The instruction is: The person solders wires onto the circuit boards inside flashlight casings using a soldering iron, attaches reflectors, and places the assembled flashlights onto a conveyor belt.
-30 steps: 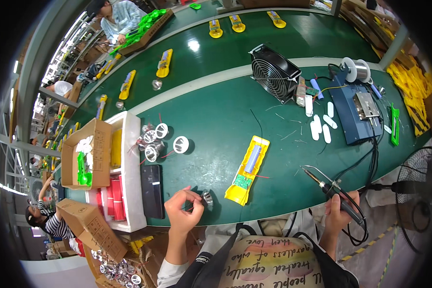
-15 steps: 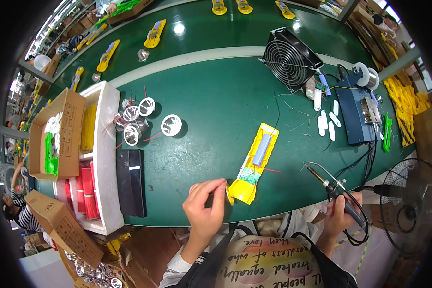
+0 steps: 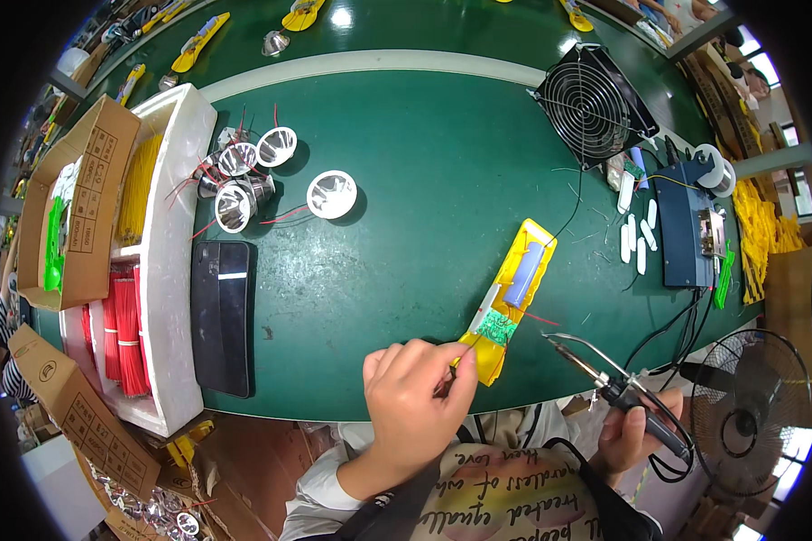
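A yellow plastic housing (image 3: 489,359) lies slantwise on the green bench in front of me. In it sit a lilac cylindrical battery (image 3: 524,274) and a small green circuit board (image 3: 495,326), with a red wire sticking out to the right. My left hand (image 3: 419,397) is closed in a pinch at the board's near left edge; what the fingertips hold is too small to make out. My right hand (image 3: 636,433) grips a soldering iron (image 3: 615,389) with a curved metal tube along it. Its tip points at the housing, a little right of it and apart.
Reflector cups (image 3: 332,195) with red wires and a black phone (image 3: 223,317) lie left, beside a white foam box (image 3: 173,298) of wires. At the right stand a black fan (image 3: 595,106), white strips (image 3: 641,256) and a blue soldering station (image 3: 686,225). A conveyor (image 3: 442,27) runs behind.
My left hand has moved from beside the housing's near end onto the board's edge. The soldering iron's tip has come closer to the housing. The whole view has shifted somewhat.
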Demonstrator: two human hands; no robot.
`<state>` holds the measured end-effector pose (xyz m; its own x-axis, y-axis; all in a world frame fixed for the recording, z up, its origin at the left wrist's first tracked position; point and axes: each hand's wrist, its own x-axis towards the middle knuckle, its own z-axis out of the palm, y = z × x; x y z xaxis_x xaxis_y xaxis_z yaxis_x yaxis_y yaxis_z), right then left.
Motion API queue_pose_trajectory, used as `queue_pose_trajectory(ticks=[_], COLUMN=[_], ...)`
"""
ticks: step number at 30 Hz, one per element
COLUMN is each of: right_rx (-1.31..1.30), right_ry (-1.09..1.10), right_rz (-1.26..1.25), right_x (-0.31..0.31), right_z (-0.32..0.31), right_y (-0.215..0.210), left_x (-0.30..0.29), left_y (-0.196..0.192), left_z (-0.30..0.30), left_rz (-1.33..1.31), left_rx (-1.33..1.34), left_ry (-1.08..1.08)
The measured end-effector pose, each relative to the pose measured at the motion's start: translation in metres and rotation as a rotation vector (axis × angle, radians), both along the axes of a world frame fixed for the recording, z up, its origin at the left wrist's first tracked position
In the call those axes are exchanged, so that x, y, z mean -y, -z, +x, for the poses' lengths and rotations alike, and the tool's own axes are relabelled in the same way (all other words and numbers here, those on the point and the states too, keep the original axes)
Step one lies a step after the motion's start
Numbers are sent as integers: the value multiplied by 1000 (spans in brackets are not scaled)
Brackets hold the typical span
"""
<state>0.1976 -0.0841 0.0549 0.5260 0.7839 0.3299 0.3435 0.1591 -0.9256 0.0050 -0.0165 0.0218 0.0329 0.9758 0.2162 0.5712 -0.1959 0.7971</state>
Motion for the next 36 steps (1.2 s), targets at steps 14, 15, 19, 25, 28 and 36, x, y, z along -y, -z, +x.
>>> queue_pose_trajectory(ticks=[14, 15, 19, 25, 28, 36], right_rx=[-146, -144, -153, -200, -227, -280], right_ry=[-194, -178, -173, -173, -179, -196], right_rz=[-186, -197, -200, -200, -180, -179], right_x=[-18, -18, -19, -20, -21, -21], right_z=[-13, -14, -15, -14, -14, -12], right_y=[6, 7, 7, 9, 10, 11], left_x=[-4, -5, -6, -7, -8, -8], left_y=[7, 6, 5, 7, 6, 6], left_z=[10, 10, 11, 14, 14, 14], left_rz=[23, 32, 46, 36, 36, 39], left_rx=[-12, -8, 2, 0, -2, -11], left_ry=[-15, -21, -41, -31, -35, -26])
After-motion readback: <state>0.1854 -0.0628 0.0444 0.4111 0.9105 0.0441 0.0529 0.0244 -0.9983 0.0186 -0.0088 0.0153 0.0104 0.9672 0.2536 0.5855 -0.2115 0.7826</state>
